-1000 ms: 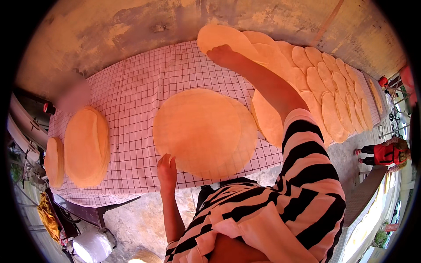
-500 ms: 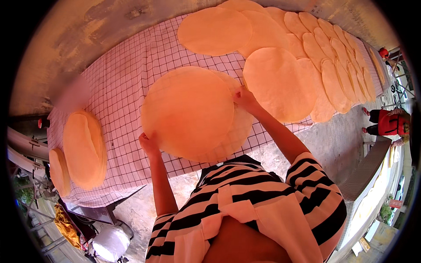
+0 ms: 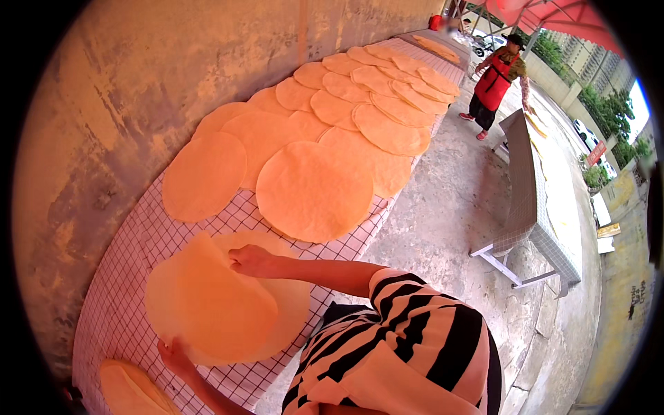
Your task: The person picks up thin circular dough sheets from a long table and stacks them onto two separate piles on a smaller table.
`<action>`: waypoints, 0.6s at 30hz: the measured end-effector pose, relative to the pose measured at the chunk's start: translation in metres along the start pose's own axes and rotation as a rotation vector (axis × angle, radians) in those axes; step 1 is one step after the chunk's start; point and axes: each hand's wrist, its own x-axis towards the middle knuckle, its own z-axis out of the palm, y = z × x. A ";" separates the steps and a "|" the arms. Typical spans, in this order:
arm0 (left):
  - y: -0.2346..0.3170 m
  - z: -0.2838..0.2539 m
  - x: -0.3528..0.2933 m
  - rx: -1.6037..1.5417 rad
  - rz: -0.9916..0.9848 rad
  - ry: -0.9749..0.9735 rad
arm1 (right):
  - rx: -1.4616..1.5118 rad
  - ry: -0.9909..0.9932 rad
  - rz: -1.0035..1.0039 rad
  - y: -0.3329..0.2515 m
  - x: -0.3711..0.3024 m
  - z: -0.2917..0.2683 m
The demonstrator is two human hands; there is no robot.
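A thin, round, pale-orange flatbread [image 3: 218, 304] lies over another flatbread [image 3: 290, 294] on the checked cloth in front of me. My left hand [image 3: 176, 355] pinches the near left rim of the upper flatbread. At its far edge, my right hand [image 3: 252, 261] is closed on the rim, the fingers curled under. Between the hands the upper sheet is slightly raised and bent. The lower sheet shows past it on the right and far side. How many layers each hand grips is hidden.
Overlapping flatbreads [image 3: 315, 190] cover the far part of the cloth-covered table [image 3: 138, 228]. A stack of flatbreads [image 3: 131, 387] sits at the near left. The wall [image 3: 90, 138] runs along the left. Across the concrete floor [image 3: 429, 228], a person in a red apron [image 3: 494, 83] stands by another table [image 3: 519, 207].
My view has swung to the right, bringing the far flatbreads, the other person and the second table more fully into sight. Both hands remain on the flatbread, whose upper sheet looks more bent.
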 end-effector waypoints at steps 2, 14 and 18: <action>0.000 -0.007 -0.015 0.861 0.151 0.151 | 0.293 -0.070 0.036 -0.057 -0.001 -0.019; 0.076 0.045 -0.110 0.323 0.269 0.074 | 0.746 -0.142 -0.182 -0.178 -0.006 -0.011; 0.075 0.033 -0.099 0.040 0.256 -0.057 | 0.123 0.559 -0.217 -0.074 -0.043 0.011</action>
